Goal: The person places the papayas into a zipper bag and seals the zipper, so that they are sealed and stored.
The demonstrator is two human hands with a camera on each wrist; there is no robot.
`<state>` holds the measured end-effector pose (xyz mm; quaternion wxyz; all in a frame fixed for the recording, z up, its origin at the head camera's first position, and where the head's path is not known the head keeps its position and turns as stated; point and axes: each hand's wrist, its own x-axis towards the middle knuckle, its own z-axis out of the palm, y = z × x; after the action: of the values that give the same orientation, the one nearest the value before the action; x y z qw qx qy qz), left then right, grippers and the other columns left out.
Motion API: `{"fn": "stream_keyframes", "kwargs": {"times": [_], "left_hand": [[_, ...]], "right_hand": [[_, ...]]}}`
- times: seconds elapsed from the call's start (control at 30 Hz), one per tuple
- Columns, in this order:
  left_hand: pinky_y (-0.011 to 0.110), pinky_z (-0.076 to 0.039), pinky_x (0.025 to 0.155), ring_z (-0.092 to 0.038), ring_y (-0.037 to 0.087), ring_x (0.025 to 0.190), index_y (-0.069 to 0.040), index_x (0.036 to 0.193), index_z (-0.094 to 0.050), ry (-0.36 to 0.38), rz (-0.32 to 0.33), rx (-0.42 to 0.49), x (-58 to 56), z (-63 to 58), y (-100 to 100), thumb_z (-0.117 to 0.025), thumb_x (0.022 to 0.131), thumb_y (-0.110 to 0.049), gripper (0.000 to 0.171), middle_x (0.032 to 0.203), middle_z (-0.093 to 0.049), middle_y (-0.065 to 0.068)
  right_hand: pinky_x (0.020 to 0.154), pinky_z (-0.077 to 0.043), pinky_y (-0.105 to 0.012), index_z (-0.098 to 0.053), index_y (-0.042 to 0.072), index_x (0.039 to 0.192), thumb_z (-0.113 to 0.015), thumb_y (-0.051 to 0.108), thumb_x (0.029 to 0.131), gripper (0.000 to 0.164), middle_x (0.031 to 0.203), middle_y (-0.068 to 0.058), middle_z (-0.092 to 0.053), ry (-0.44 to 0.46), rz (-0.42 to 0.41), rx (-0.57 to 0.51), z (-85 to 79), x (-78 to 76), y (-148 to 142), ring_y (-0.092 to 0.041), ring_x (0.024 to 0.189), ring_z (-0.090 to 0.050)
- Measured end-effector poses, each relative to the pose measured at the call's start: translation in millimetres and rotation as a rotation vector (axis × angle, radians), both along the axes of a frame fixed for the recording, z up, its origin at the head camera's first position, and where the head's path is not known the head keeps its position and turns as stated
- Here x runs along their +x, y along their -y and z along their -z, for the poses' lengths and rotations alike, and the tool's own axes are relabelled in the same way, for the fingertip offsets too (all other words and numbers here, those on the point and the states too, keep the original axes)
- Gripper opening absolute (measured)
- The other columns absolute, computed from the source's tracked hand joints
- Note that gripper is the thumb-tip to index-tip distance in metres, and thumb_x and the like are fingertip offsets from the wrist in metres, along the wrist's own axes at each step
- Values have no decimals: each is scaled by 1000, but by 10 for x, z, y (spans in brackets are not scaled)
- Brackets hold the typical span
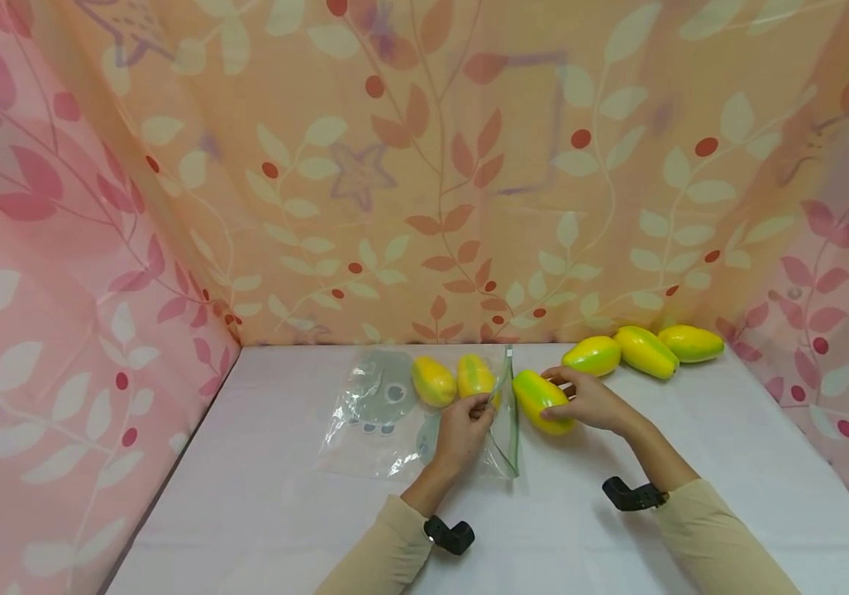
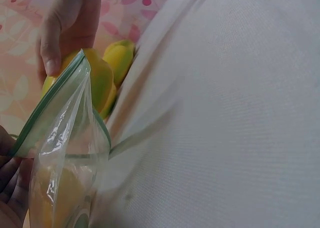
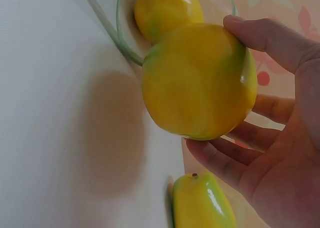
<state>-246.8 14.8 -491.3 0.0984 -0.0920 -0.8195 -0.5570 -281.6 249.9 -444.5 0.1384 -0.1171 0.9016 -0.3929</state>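
Fruit (image 1: 538, 402) in right hand (image 1: 593, 402), long axis diagonal, far-left end beside bag rim (image 1: 517, 438) in left hand (image 1: 460, 435)

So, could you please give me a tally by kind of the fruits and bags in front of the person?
Yellow fruits: 6 (2 in the bag, 1 in the right hand, 3 at the back right of the table)
Clear bag: 1
Total: 7
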Motion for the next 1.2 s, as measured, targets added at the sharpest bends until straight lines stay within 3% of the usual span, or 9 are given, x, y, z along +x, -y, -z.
{"fn": "stream_keyframes", "kwargs": {"times": [0.3,0.63,1.2], "left_hand": [[14,-52,67,-61,6,76,1,110,-71,29,10,-1,16,-10,12,-66,90,-9,22,95,-73,9],[14,-52,68,-61,6,76,2,110,-70,33,7,12,24,-18,8,-66,90,-9,23,94,-72,9],[16,-54,71,-61,6,78,1,113,-70,52,36,-7,45,-44,-2,-66,91,-11,26,96,-73,9]], "right_hand": [[85,-55,-38,-50,5,136,-80,40,77,74,133,-20,-54,-24,-25,5,46,-42,109,-29,104,-56],[88,-54,-45,-49,5,137,-79,37,78,74,135,-22,-53,-25,-34,21,48,-69,201,-35,111,-55],[85,-56,-39,-51,6,135,-79,39,78,72,132,-20,-55,-14,-33,-14,132,-91,318,-32,106,-55]]}}
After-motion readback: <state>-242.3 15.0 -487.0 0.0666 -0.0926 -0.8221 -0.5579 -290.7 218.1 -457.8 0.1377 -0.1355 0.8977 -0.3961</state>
